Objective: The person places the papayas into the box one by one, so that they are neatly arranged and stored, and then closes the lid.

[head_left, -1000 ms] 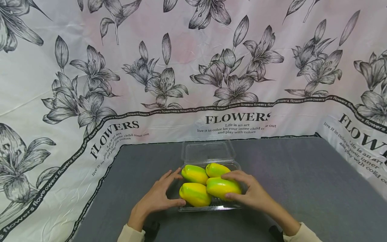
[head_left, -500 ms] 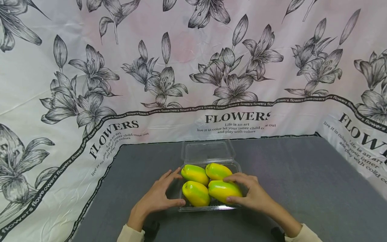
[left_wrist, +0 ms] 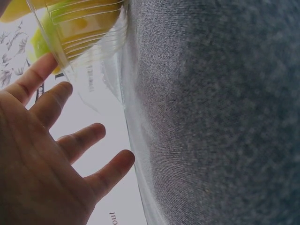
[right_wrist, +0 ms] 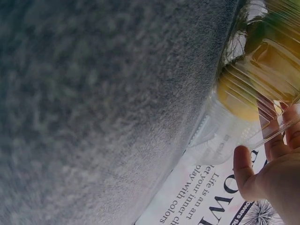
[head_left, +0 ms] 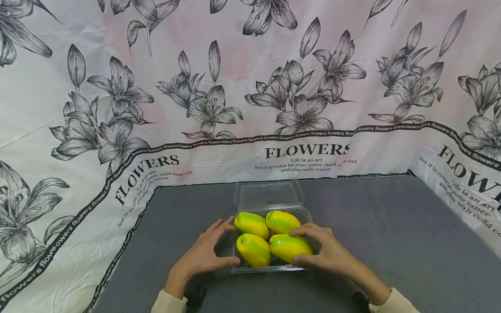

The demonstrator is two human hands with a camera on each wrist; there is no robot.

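Observation:
Several yellow-green mangoes lie in an open clear plastic clamshell box (head_left: 270,269) in the head view. My right hand (head_left: 330,250) holds the front-right mango (head_left: 290,248) between thumb and fingers, reaching over the box's right wall. Beside it sit the front-left mango (head_left: 253,250), the back-left mango (head_left: 252,224) and the back-right mango (head_left: 282,221). At the box's left side, my left hand (head_left: 203,252) has its fingers spread, thumb near the front-left corner. The left wrist view shows that hand's fingers (left_wrist: 47,101) straight, one fingertip at the clear wall.
The box's clear lid (head_left: 269,195) stands raised behind the fruit. Under it all is a grey tabletop (head_left: 391,226). A white cloth with printed flowers (head_left: 219,165) hangs behind and along both sides.
The front-right mango has come down and slightly toward me with my right hand on it. The front-left mango has turned and shifted slightly right. My left hand stays in place.

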